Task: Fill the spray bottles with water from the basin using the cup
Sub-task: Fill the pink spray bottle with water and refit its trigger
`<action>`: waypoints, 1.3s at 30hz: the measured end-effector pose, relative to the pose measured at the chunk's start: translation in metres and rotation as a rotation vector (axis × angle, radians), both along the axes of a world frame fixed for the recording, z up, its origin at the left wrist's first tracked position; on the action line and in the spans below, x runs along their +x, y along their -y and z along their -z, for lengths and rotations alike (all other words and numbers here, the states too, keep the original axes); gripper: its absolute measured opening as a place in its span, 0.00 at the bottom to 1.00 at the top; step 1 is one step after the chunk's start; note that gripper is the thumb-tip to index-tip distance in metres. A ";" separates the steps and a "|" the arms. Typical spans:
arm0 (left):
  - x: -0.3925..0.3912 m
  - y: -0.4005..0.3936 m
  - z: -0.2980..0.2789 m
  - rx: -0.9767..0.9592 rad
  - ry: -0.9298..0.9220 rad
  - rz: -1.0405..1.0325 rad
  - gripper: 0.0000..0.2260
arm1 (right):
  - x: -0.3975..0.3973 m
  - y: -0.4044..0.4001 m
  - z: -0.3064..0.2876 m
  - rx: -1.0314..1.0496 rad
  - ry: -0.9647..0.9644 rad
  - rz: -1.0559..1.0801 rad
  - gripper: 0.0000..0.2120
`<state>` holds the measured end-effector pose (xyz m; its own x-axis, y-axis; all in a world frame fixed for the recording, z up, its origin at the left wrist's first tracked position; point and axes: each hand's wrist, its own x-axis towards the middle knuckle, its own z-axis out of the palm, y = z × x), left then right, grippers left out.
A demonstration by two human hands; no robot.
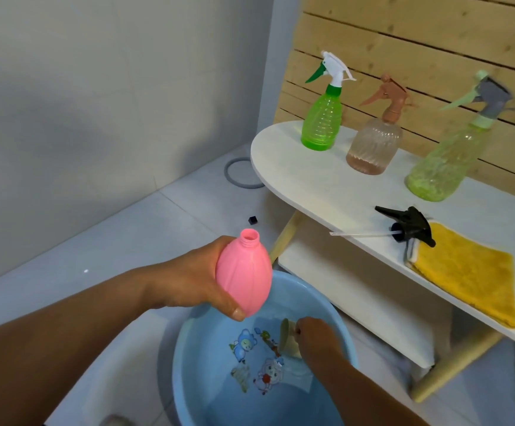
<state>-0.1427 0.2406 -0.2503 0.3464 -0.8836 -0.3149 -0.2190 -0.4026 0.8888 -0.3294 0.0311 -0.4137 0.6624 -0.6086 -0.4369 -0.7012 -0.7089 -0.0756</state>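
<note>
Nearest, right hand [314, 336] down inside the blue basin [185, 348], fingers curled round a small beige cup [288, 338] tipped on its side at the water. Cartoon pictures on the basin floor beneath the water. Basin itself on the pale tiled floor [127, 241], just beside the foot of a white shelf unit.

Above the basin's far rim, left hand [198, 281] wrapped round a pink bottle [245, 272], thumb across its lower front, open threaded neck tilted up and away. No spray head on it. Hands apart, each gripping its own thing.

Farther right, on the white shelf top [311, 186]: a yellow cloth [471, 272] at the front edge, and a black spray head [410, 226] with its thin tube, partly on the cloth.

Beyond those, three capped spray bottles in a row against wooden slats [419, 32]: a bright green bottle [322, 118] with a white and green head, a clear brownish bottle [374, 146] with a brown head, a pale green bottle [446, 161] with a grey head.

On the floor behind, a grey ring [234, 176] partly hidden by the shelf and a small black cube [252, 220].
</note>
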 end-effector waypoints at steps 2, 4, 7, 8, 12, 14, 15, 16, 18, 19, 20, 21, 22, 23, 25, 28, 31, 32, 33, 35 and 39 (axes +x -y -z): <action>-0.001 0.001 0.000 0.000 0.002 -0.002 0.47 | 0.004 -0.005 0.004 -0.007 -0.050 -0.050 0.13; 0.000 0.002 0.001 0.000 0.007 -0.009 0.47 | 0.008 -0.013 0.006 -0.034 -0.088 -0.119 0.14; 0.002 0.004 0.002 0.004 0.019 -0.028 0.48 | 0.013 -0.027 0.013 -0.060 -0.096 -0.177 0.15; 0.003 0.004 0.002 0.002 0.021 -0.035 0.48 | 0.014 -0.033 0.016 -0.046 -0.096 -0.172 0.15; 0.003 0.002 0.000 0.000 0.035 -0.058 0.46 | 0.019 -0.049 0.020 0.073 -0.008 -0.075 0.10; 0.003 -0.001 0.000 0.006 0.032 -0.064 0.45 | 0.020 -0.049 0.019 0.133 0.093 0.032 0.09; 0.004 -0.002 -0.001 0.007 0.030 -0.068 0.46 | 0.019 -0.047 0.020 0.165 0.147 0.091 0.09; 0.004 -0.004 -0.002 0.009 0.031 -0.075 0.47 | 0.018 -0.044 0.021 0.214 0.195 0.166 0.09; 0.003 -0.008 -0.005 0.001 0.037 -0.084 0.50 | 0.012 -0.039 0.019 0.358 0.303 0.324 0.08; 0.003 -0.010 -0.007 -0.006 0.038 -0.085 0.50 | 0.009 -0.038 0.016 0.445 0.367 0.402 0.06; 0.004 -0.011 -0.008 -0.011 0.040 -0.086 0.50 | 0.006 -0.038 0.009 0.516 0.412 0.471 0.06; 0.004 -0.011 -0.009 -0.015 0.045 -0.089 0.49 | 0.003 -0.038 0.003 0.580 0.453 0.528 0.06; 0.004 -0.012 -0.011 -0.018 0.054 -0.093 0.49 | 0.001 -0.039 -0.005 0.614 0.477 0.563 0.05; 0.004 -0.014 -0.011 -0.021 0.064 -0.095 0.49 | -0.001 -0.040 -0.011 0.639 0.508 0.583 0.05; 0.005 -0.017 -0.012 -0.025 0.083 -0.093 0.49 | -0.004 -0.041 -0.029 0.665 0.561 0.591 0.04; 0.005 -0.023 -0.012 -0.032 0.091 -0.085 0.49 | -0.007 -0.036 -0.058 0.678 0.611 0.574 0.03; 0.005 -0.028 -0.011 -0.032 0.090 -0.071 0.48 | -0.011 -0.030 -0.093 0.674 0.678 0.562 0.03; 0.004 -0.029 -0.013 -0.035 0.098 -0.065 0.48 | -0.014 -0.029 -0.106 0.672 0.699 0.551 0.04; 0.005 -0.030 -0.013 -0.034 0.105 -0.064 0.47 | -0.016 -0.029 -0.117 0.675 0.717 0.538 0.04; 0.005 -0.032 -0.014 -0.028 0.134 -0.060 0.47 | -0.022 -0.028 -0.141 0.668 0.742 0.507 0.05; 0.003 -0.033 -0.016 0.006 0.188 -0.029 0.46 | -0.032 -0.028 -0.182 0.625 0.784 0.449 0.06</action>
<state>-0.1397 0.2732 -0.2348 0.4249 -0.8708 -0.2473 -0.3693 -0.4162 0.8309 -0.3610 0.0587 -0.2322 0.6646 -0.6813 -0.3069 -0.4864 -0.0826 -0.8698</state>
